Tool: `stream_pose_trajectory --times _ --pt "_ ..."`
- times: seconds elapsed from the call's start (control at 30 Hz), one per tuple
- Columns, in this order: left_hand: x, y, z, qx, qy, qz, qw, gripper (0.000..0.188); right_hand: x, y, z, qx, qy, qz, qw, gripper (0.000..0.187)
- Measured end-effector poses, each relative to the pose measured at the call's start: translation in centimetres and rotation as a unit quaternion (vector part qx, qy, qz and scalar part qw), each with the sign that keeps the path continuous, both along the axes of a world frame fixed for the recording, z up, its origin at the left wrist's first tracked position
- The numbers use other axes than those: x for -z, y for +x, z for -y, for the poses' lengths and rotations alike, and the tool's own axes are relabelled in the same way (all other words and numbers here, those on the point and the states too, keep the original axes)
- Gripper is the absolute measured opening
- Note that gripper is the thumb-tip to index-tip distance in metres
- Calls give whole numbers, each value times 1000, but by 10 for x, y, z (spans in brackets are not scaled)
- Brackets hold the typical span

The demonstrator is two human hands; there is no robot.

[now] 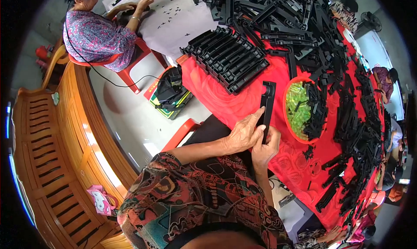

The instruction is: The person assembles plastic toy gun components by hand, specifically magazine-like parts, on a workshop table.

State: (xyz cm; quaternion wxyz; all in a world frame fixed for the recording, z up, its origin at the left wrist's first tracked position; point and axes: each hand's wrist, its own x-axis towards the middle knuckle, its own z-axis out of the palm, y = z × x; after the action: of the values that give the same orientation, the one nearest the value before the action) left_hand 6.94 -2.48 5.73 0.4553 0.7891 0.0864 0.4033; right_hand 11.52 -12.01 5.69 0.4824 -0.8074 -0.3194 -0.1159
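Both hands closed on one black plastic strip (269, 103), held lengthwise away from the body, over the near edge of the red-covered surface (208, 90). Left hand (245, 133): index finger extended along the strip, thumb against it, other fingers bent. Right hand (266, 150): fingers curled around the near end. Just right: red-rimmed bowl (306, 141) holding translucent yellow-green pieces (297, 103) and small black pieces (316, 114). Beyond, to the left: neat stack of black strips (226, 58). Farther: loose heap of black parts (299, 16). Upper left: seated co-worker (102, 40).
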Motion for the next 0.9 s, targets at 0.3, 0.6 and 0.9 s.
stream_pose_trajectory --times 0.3,0.6,0.9 --pt "-5 -4 -6 7 -61 -78 995 34 10 -2 0 -21 -12 45 999 23" --pt "-28 -14 -42 -1 -114 -53 992 23 -2 9 9 -143 167 -352 910 16" --pt "31 -5 -28 -24 235 -200 951 21 -13 59 9 -119 441 -452 766 22"
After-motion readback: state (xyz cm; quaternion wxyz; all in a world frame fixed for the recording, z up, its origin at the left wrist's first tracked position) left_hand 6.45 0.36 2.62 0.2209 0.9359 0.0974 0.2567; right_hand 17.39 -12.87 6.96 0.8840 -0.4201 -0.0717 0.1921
